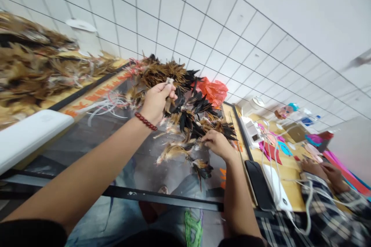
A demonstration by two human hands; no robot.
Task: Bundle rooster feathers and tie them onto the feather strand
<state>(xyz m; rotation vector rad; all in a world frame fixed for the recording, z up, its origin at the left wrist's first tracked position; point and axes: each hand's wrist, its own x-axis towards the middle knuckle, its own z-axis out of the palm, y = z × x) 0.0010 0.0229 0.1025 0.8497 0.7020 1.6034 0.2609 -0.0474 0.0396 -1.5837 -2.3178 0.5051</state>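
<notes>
My left hand (156, 102), with a dark red bead bracelet (145, 121) at the wrist, is closed above the middle of the table. A small pale tip shows over its thumb and brown feathers show below its fingers, like a small bunch of feathers. Behind it lies a heap of brown feathers (165, 74). My right hand (219, 144) is lower on the right, fingers pinched at the edge of the black and brown feathers (199, 104); the exact feathers between its fingertips are partly hidden. Loose tan feathers (175, 151) and a small dark tuft (202, 169) lie nearer to me.
More feather bundles (31, 69) and a white roll (84, 36) are at left, near a long white case (34, 133). A red plastic bag (212, 90) sits at the back. On the right are a black phone (259, 185), white power strip (276, 187), cables and a co-worker's hands (314, 170).
</notes>
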